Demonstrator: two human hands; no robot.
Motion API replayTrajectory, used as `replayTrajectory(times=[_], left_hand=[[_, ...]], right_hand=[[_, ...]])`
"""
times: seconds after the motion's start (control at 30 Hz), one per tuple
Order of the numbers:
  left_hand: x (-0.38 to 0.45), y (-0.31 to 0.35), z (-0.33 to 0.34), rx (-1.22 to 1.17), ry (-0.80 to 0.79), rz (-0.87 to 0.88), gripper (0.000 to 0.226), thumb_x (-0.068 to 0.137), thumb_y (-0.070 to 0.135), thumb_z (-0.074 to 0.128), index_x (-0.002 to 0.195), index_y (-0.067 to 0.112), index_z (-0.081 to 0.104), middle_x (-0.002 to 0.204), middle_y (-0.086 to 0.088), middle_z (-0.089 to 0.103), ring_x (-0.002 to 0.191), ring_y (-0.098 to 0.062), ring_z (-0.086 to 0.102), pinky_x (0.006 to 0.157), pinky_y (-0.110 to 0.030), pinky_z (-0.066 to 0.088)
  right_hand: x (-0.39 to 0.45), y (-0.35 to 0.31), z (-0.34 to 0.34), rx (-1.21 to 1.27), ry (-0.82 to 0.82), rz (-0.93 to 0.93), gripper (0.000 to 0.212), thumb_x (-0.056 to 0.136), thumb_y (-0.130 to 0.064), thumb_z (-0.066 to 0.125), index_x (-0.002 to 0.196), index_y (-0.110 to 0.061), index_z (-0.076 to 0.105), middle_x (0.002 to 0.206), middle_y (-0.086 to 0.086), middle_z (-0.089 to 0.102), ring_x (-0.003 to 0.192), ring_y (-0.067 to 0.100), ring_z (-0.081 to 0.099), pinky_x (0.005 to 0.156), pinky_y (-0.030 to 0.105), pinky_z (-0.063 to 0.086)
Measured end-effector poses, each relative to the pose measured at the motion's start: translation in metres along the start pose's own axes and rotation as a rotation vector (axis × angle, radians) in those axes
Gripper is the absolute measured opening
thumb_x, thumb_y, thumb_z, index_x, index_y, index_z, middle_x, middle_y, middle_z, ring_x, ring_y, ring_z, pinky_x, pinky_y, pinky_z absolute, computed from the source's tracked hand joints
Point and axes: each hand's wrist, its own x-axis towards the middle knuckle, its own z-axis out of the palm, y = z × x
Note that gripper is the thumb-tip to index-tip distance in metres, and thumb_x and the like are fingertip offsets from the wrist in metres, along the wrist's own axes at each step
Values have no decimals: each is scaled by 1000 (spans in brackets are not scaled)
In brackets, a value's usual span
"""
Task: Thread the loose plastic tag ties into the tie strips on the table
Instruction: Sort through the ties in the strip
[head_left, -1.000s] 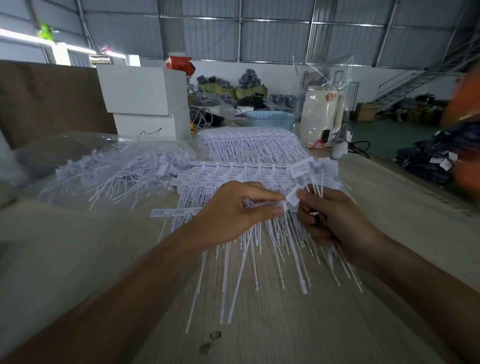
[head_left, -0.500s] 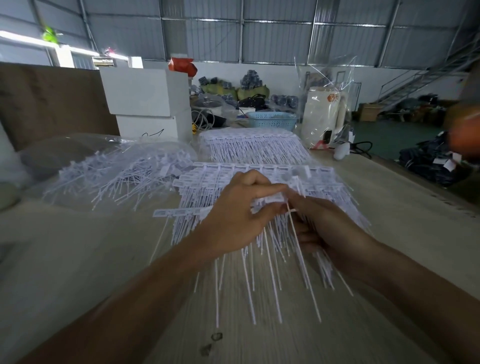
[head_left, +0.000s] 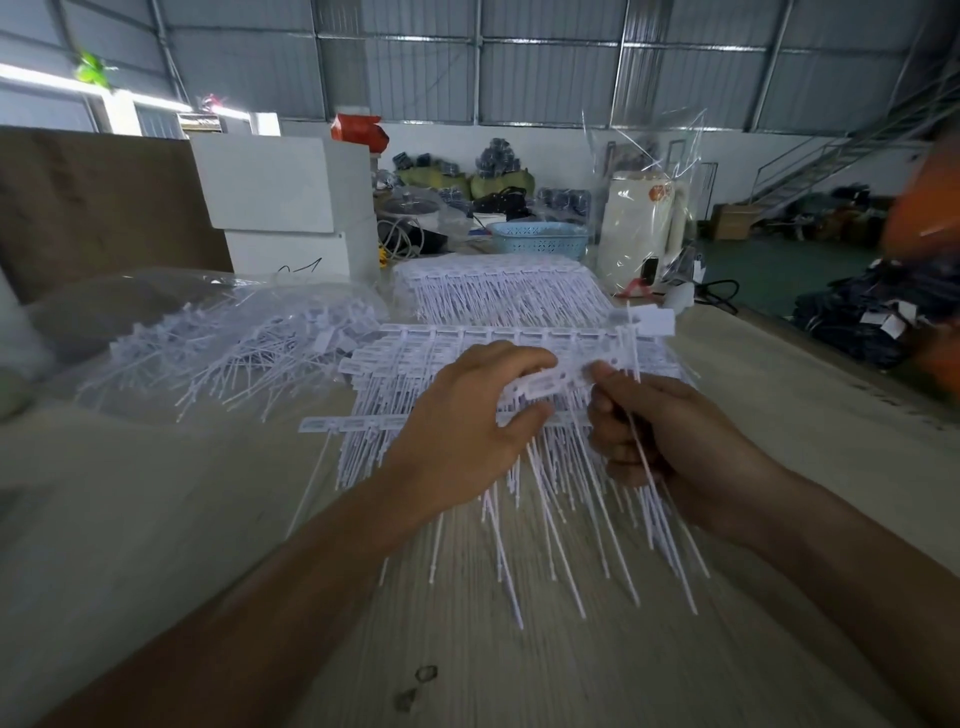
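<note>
Where both hands pinch: tie strip (head_left: 545, 382)

Just one view here, a wide-angle head cam sitting at the person's eye level and pointing forward and down across a wooden table (head_left: 675, 665). It's riding close to the work: both forearms are coming in from the bottom corners, with the left hand (head_left: 467, 426) and right hand (head_left: 670, 431) meeting around the middle of the frame over the tie strips (head_left: 467, 343). The lens is bending the edges, so the table rim is curving at the right. The upper third is taking in the warehouse wall and metal roof far back. No second view is sharing anything.
</note>
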Motion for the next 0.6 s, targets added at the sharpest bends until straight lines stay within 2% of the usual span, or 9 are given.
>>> replayTrajectory(times=[0.13, 0.23, 0.37, 0.4, 0.47, 0.53, 0.6], left_hand=[[-1, 1, 1, 94, 49, 75, 27, 92, 23, 66, 117, 13, 69, 103, 1, 70, 98, -17, 59, 84, -27, 43], [-1, 5, 1, 148, 52, 138, 28, 95, 21, 57, 117, 9, 70, 100, -4, 72, 94, -23, 62, 81, -38, 48], [0, 7, -1, 99, 32, 160, 27, 98, 19, 51, 112, 8, 71, 92, -6, 72, 86, -25, 63, 74, -42, 51], [0, 7, -1, 74, 30, 154, 27, 98, 19, 51, 112, 9, 72, 93, -6, 73, 86, -23, 64, 76, -39, 50], [1, 6, -2, -13, 36, 115, 25, 98, 15, 54, 111, 11, 74, 95, -2, 75, 85, -10, 64, 78, -20, 47], [2, 5, -3, -119, 23, 64, 22, 97, 8, 55, 98, 8, 78, 87, 7, 74, 81, 3, 64, 72, -3, 41], [3, 3, -4, -184, -26, 4, 23, 97, 9, 57, 89, 8, 78, 84, 10, 74, 78, 5, 66, 71, -3, 43]], right_hand=[[-4, 2, 8, 18, -65, -9, 35, 92, -45, 60, 66, -22, 54, 58, -3, 37, 46, 12, 31, 41, 23, 25], [-6, -2, 8, -205, 3, -117, 39, 99, -44, 51, 68, -20, 51, 55, -4, 42, 43, 11, 35, 43, 24, 27], [-7, -6, 5, -355, 17, -227, 39, 101, -39, 47, 72, -15, 46, 54, -3, 37, 43, 11, 31, 43, 22, 29], [-6, -6, 5, -369, 7, -252, 38, 102, -37, 46, 72, -14, 45, 53, -4, 36, 43, 10, 29, 43, 21, 29], [-5, -5, 4, -428, -12, -316, 37, 103, -34, 45, 72, -14, 44, 51, -8, 37, 43, 7, 30, 44, 18, 29], [-4, -4, 2, -599, -9, -418, 35, 103, -32, 42, 71, -18, 43, 52, -10, 40, 45, 3, 33, 49, 12, 29], [-5, -4, 4, -716, 8, -484, 32, 101, -36, 40, 71, -23, 42, 53, -13, 43, 47, 2, 38, 51, 11, 30]])
